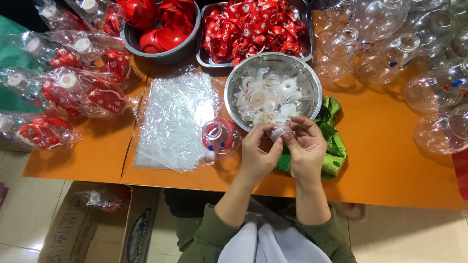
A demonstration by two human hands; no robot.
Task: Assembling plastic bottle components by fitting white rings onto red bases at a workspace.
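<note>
My left hand and my right hand meet over the orange table's front edge, both pinching one small white plastic cap. Just behind them stands a steel bowl full of the same white caps. A clear bottle with a red piece inside lies left of my left hand, beside a stack of clear plastic bags. A green shiny cloth lies under my right hand.
Bagged bottles pile at the left. A grey pot of red caps and a steel tray of red ribbons stand at the back. Several empty clear bottles fill the right. A cardboard box sits on the floor.
</note>
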